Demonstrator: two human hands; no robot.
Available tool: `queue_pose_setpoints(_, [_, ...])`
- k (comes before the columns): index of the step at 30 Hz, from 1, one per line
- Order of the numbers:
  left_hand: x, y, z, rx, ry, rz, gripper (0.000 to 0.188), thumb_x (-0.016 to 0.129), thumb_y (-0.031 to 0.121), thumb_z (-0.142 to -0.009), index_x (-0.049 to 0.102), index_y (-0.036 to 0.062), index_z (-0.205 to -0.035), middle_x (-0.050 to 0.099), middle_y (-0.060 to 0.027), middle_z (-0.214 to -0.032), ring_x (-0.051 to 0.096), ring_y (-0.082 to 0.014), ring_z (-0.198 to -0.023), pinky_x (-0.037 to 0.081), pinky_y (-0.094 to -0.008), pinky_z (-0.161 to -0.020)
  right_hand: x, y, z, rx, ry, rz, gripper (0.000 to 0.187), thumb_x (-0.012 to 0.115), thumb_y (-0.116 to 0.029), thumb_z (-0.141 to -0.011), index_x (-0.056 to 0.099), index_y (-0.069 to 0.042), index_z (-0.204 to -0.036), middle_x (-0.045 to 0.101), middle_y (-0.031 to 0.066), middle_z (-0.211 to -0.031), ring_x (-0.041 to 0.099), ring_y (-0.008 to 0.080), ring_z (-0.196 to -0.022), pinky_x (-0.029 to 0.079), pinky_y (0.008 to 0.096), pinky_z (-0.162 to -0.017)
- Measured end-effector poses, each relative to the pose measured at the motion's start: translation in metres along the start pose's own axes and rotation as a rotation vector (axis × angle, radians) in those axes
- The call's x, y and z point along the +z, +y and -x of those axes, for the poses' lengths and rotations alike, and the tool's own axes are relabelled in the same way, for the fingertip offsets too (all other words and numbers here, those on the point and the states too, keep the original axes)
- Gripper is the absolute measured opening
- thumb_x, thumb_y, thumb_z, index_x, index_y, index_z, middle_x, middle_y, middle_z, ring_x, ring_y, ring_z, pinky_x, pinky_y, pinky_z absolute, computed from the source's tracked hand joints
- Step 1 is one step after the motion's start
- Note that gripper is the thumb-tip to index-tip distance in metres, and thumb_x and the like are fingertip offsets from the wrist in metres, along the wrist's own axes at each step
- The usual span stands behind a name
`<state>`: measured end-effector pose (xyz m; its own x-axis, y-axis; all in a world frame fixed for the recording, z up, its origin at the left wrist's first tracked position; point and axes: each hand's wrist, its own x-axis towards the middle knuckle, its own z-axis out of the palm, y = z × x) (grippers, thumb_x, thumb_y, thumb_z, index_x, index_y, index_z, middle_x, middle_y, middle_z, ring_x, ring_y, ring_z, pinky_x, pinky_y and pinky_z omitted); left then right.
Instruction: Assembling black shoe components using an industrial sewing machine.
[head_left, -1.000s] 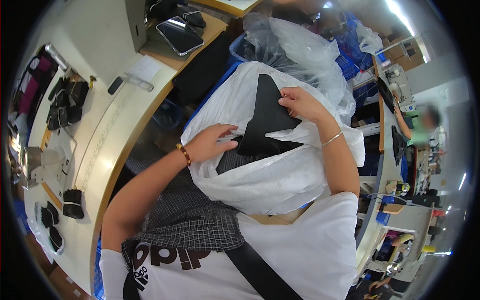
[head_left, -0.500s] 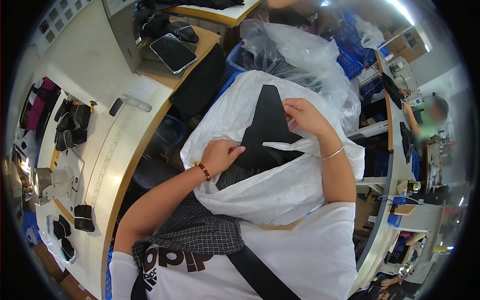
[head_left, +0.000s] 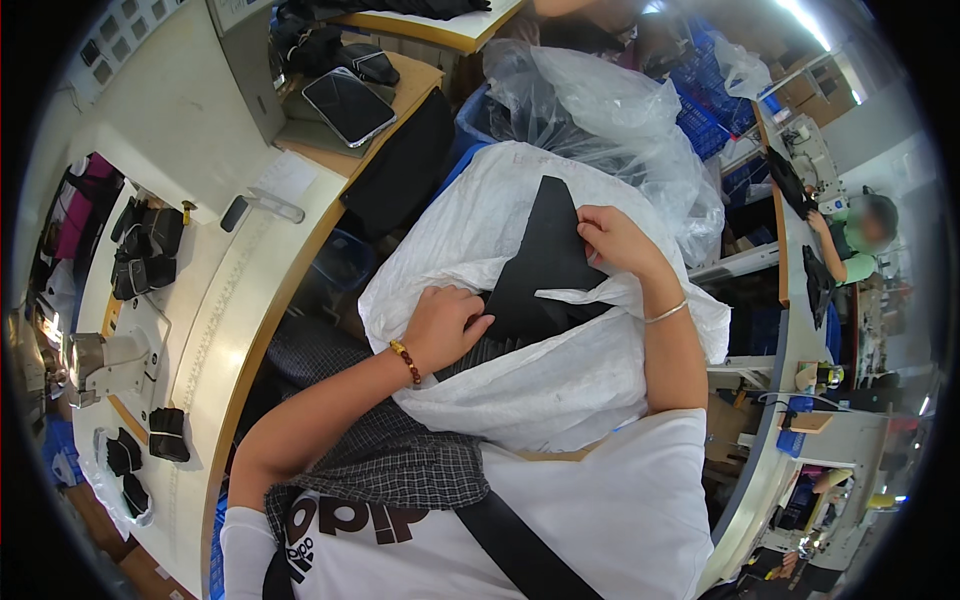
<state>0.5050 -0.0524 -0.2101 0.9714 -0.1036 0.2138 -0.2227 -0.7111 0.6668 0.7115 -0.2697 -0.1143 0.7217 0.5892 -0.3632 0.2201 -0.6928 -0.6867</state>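
A white woven sack (head_left: 560,400) lies open in front of me, with dark, layered pieces (head_left: 478,352) inside. My right hand (head_left: 622,240) pinches the right edge of a flat black cut panel (head_left: 545,235), apparently fabric, that stands tilted up out of the sack. Its lower part is hidden by a fold of the sack and by the pieces beneath. At the panel's lower left, my left hand (head_left: 445,328) rests over the sack's opening, fingers loosely bent and thumb apart from them. Nothing shows in its grasp.
On the left, a white worktable (head_left: 245,290) carries a sewing machine (head_left: 105,365) and tied black bundles (head_left: 150,250). A phone (head_left: 348,106) lies on a wooden surface. Clear plastic bags (head_left: 610,100) fill a blue bin beyond the sack. A co-worker (head_left: 860,240) sits at the right.
The black panel has turned and tilted, its top now more pointed. My left thumb has come off the panel, and that hand has shifted slightly down. My right hand has moved slightly right and down.
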Motion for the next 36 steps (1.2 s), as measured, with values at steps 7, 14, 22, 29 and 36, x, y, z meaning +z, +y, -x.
queue_pose_setpoints(7, [-0.001,-0.003,0.000,-0.021,-0.009,0.007,0.020,0.068,0.022,-0.087,0.064,0.0070,-0.076,0.063,-0.0074,-0.077,0.060,-0.0283,-0.080,0.041,-0.0411,-0.078,-0.007,-0.012,0.013,-0.049,-0.017,-0.079,0.018,0.052,-0.012,-0.098,0.057,-0.003,-0.083,0.058,0.0000,-0.067,0.059,0.0081,-0.060,0.050,0.0240,-0.053])
queue_pose_setpoints(14, [0.001,-0.008,-0.002,-0.165,0.047,0.176,0.021,0.070,0.020,-0.086,0.063,0.0020,-0.077,0.064,-0.0131,-0.075,0.061,-0.0343,-0.073,0.046,-0.0435,-0.068,-0.008,-0.004,0.019,-0.014,-0.047,-0.216,0.022,0.055,-0.012,-0.099,0.053,-0.005,-0.078,0.060,0.0014,-0.067,0.063,0.0097,-0.059,0.050,0.0237,-0.052])
queue_pose_setpoints(22, [-0.002,-0.005,-0.001,-0.152,0.088,0.184,0.022,0.072,0.018,-0.086,0.062,0.0002,-0.078,0.062,-0.0149,-0.074,0.060,-0.0324,-0.068,0.046,-0.0397,-0.062,-0.008,0.004,0.020,0.010,-0.066,-0.273,0.023,0.055,-0.012,-0.099,0.052,-0.006,-0.077,0.059,0.0018,-0.067,0.063,0.0110,-0.059,0.050,0.0233,-0.053])
queue_pose_setpoints(29, [-0.018,0.012,0.002,-0.057,-0.009,0.303,0.025,0.072,0.017,-0.083,0.059,0.0001,-0.070,0.060,-0.0147,-0.071,0.059,-0.0346,-0.067,0.046,-0.0429,-0.062,0.002,-0.016,0.006,-0.141,0.020,-0.145,0.018,0.054,-0.010,-0.099,0.054,-0.003,-0.083,0.055,0.0001,-0.067,0.052,0.0078,-0.058,0.045,0.0238,-0.055])
queue_pose_setpoints(36, [-0.012,0.023,0.001,0.031,-0.096,0.235,0.021,0.077,0.019,-0.079,0.068,0.0001,-0.076,0.061,-0.0153,-0.077,0.059,-0.0343,-0.073,0.047,-0.0448,-0.067,0.015,-0.063,0.001,-0.489,0.077,0.084,0.012,0.056,-0.009,-0.096,0.062,0.001,-0.099,0.060,0.0030,-0.077,0.054,0.0109,-0.072,0.046,0.0267,-0.066])
